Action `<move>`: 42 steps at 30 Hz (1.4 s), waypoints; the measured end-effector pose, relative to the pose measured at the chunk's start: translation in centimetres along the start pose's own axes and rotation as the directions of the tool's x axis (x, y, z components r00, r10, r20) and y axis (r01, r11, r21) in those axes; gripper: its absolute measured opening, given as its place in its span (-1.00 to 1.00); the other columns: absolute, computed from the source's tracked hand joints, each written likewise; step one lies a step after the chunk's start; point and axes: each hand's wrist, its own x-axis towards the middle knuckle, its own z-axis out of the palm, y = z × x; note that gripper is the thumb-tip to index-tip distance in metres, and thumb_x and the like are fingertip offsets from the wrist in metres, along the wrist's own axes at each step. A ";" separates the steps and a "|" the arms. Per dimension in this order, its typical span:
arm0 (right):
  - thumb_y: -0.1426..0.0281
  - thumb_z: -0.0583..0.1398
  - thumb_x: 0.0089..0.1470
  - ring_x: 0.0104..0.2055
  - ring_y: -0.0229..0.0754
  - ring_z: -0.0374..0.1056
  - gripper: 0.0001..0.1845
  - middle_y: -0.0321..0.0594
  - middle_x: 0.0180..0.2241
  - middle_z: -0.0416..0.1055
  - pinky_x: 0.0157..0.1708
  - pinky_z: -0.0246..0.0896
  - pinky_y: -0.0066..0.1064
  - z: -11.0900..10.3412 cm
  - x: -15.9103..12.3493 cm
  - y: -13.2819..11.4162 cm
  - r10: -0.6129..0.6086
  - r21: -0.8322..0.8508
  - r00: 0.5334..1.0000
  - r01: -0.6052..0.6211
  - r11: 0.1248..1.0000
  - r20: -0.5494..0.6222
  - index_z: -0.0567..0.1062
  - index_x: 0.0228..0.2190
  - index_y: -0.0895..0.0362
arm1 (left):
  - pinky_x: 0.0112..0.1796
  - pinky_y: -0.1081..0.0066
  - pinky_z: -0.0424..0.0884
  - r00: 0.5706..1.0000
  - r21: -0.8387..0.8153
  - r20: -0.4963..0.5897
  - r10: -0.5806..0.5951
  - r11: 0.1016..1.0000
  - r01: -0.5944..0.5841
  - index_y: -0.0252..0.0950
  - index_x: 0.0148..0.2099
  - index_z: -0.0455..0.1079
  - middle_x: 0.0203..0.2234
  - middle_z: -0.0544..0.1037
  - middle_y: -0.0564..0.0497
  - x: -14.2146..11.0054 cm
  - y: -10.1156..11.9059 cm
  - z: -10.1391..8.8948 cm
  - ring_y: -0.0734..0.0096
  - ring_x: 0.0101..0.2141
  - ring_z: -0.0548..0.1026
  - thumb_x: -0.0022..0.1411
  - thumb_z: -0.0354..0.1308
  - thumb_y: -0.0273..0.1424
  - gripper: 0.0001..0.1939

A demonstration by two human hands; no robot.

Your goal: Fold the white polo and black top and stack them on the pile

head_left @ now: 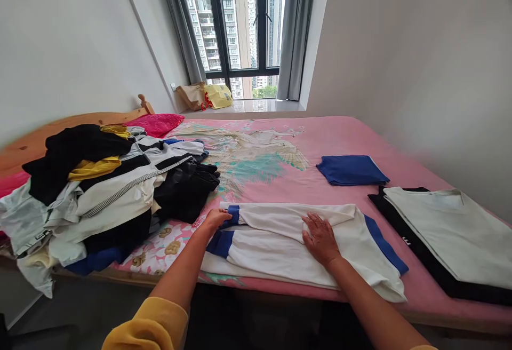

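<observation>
White garment (272, 246) lies beneath outspread right hand (320, 238); grip of left hand (217, 219), contents of brown bag (191, 96) unclear.

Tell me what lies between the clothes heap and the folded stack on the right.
In the head view: a white garment with blue trim, left hand and right hand on it, and a folded blue garment farther back.

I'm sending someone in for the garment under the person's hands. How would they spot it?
Find the pink bed by the window. Along its near edge, between the jumbled clothes heap on the left and the folded stack on the right, lies a long white garment. Unlike the off-white piece topping that stack, it has blue bands at both ends.
</observation>
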 end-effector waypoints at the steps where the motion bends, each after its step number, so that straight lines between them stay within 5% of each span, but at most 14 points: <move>1: 0.34 -0.01 0.11 0.23 -0.09 0.02 -0.54 -0.18 0.16 0.20 0.21 -0.23 -0.09 0.0 0.0 0.0 0.001 0.001 1.000 -0.001 1.000 0.001 0.30 0.06 0.06 | -0.67 0.55 0.16 1.000 -0.031 0.014 0.002 1.000 -0.002 -0.33 -0.46 0.31 -0.74 0.31 0.20 -0.1 0.4 -0.2 0.60 -0.73 0.27 -0.04 0.20 -0.43 -0.88; 8: 0.34 -0.01 0.10 0.22 -0.08 0.03 -0.53 -0.16 0.16 0.19 0.21 -0.22 -0.09 -0.1 0.0 0.0 0.001 0.012 1.000 -0.002 1.000 0.013 0.31 0.06 0.07 | -0.48 0.53 0.39 0.989 -0.168 0.071 0.126 0.979 -0.113 -0.30 -0.34 0.34 -0.52 0.49 0.08 -1.0 2.0 -1.3 0.48 -0.49 0.49 -0.03 0.14 -0.39 -0.86; 12: 0.34 0.00 0.09 0.23 -0.07 0.02 -0.52 -0.16 0.17 0.18 0.20 -0.20 -0.10 -0.2 0.0 0.0 0.006 0.011 1.000 -0.006 1.000 0.021 0.31 0.06 0.08 | -0.57 0.53 0.32 0.989 -0.087 0.115 0.093 0.993 -0.083 -0.34 -0.40 0.39 -0.60 0.46 0.08 -1.6 0.1 -0.7 0.49 -0.58 0.42 -0.06 0.22 -0.25 -0.76; 16: 0.34 -0.01 0.09 0.23 -0.07 0.01 -0.52 -0.16 0.17 0.17 0.20 -0.21 -0.10 -0.1 0.0 0.1 -0.002 0.008 1.000 0.002 1.000 0.017 0.30 0.07 0.07 | -0.65 0.55 0.18 0.991 -0.020 0.057 0.120 0.993 -0.119 -0.31 -0.32 0.39 -0.62 0.39 0.13 -1.2 -1.0 0.0 0.59 -0.69 0.30 0.09 0.09 -0.17 -0.71; 22: 0.34 -0.01 0.09 0.23 -0.08 0.01 -0.51 -0.18 0.17 0.18 0.21 -0.22 -0.09 0.2 -0.1 0.2 0.003 0.012 1.000 -0.003 1.000 0.021 0.30 0.07 0.06 | -0.59 0.57 0.16 0.986 0.100 0.002 0.166 0.981 -0.166 -0.26 -0.40 0.40 -0.61 0.40 0.12 0.2 -0.8 0.4 0.56 -0.60 0.33 0.06 0.15 -0.26 -0.83; 37: 0.34 -0.01 0.08 0.22 -0.08 0.03 -0.52 -0.15 0.16 0.19 0.21 -0.22 -0.10 0.0 0.0 0.2 -0.005 0.019 1.000 0.005 1.000 0.006 0.31 0.05 0.08 | -0.71 0.55 -0.02 0.968 0.038 0.251 0.012 0.999 -0.023 -0.29 -0.29 0.34 -0.74 0.16 0.24 0.1 -1.0 -0.7 0.64 -0.76 0.08 -0.06 0.21 -0.18 -0.67; 42: 0.34 -0.01 0.08 0.21 -0.08 0.04 -0.53 -0.15 0.14 0.21 0.21 -0.22 -0.10 0.2 -0.1 0.2 -0.009 0.021 1.000 0.009 1.000 -0.004 0.32 0.04 0.08 | -0.70 0.55 0.01 0.967 0.124 0.253 -0.029 0.992 -0.003 -0.29 -0.34 0.35 -0.78 0.16 0.26 0.2 -0.8 -0.3 0.61 -0.76 0.12 -0.25 0.31 -0.41 -0.67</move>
